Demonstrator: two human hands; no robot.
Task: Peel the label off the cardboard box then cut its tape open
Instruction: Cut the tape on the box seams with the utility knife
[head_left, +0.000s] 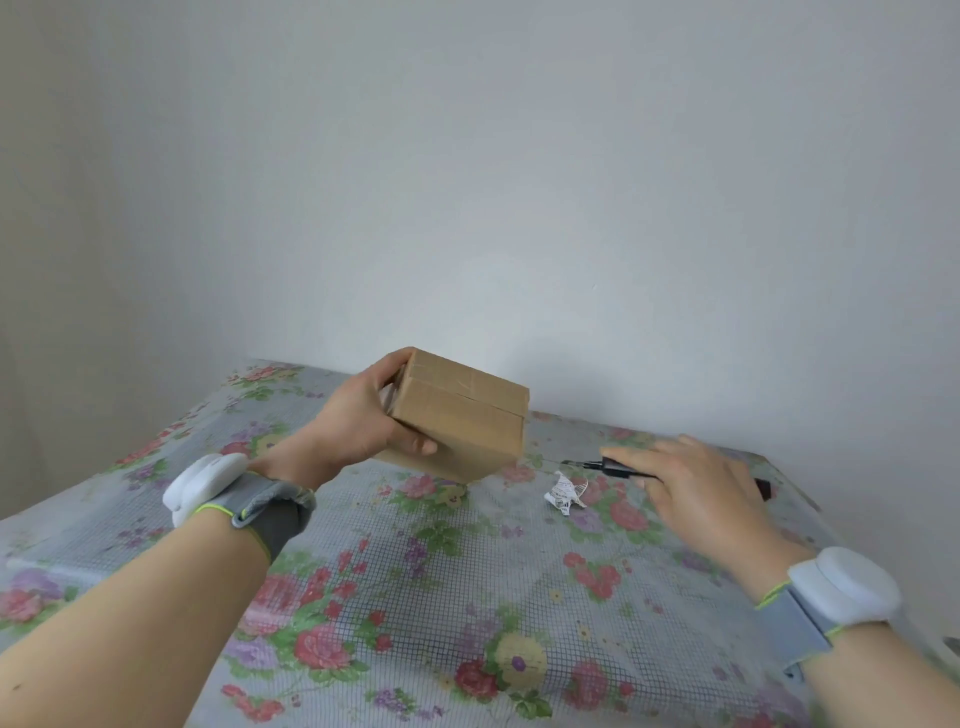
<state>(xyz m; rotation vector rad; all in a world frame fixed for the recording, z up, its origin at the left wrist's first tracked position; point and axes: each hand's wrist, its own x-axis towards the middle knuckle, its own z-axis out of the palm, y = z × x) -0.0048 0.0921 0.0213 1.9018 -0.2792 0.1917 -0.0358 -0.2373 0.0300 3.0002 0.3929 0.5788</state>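
**A:** Whereabouts for the cardboard box (457, 415)?

**B:** Up over the far-left part of the table, tilted, w/ the near bottom corner lowest and close to the tablecloth (415, 571). Touching the cloth or not: can't tell. Plain brown on every face in view.

**A:** And the tape (452, 387)?

**B:** Across the top face, a glossy strip along the flap seam and down over the edge. Looks uncut from this angle.

**A:** Held how?

**B:** Gripped by the left hand (358, 421) at the box's left end. Thumb (421, 446) pressed flat on the near side face, other fingers curled round the far top edge, tips mostly hidden behind the cardboard.

**A:** Next thing out?

**B:** Crumpled label (566, 491), a white wad w/ dark print, lying on the cloth just right of the box, apart from it. Just beyond that, a black tool (615, 467), slim, thin metal tip pointing left toward the box, flat on the cloth.

**A:** Status of the right hand (696, 493)?

**B:** Palm down over the tool's middle, both tool ends sticking out past it. Fingers close to straight, spread a bit, laid across the handle. No curl round it visible. Thumb hidden under the palm.

**A:** Anything else?

**B:** Grey wristbands w/ white round units, one per wrist, left (208, 483) and right (841, 587). Floral cloth w/ a grid pattern over the whole tabletop. Bare white wall (519, 182) behind.
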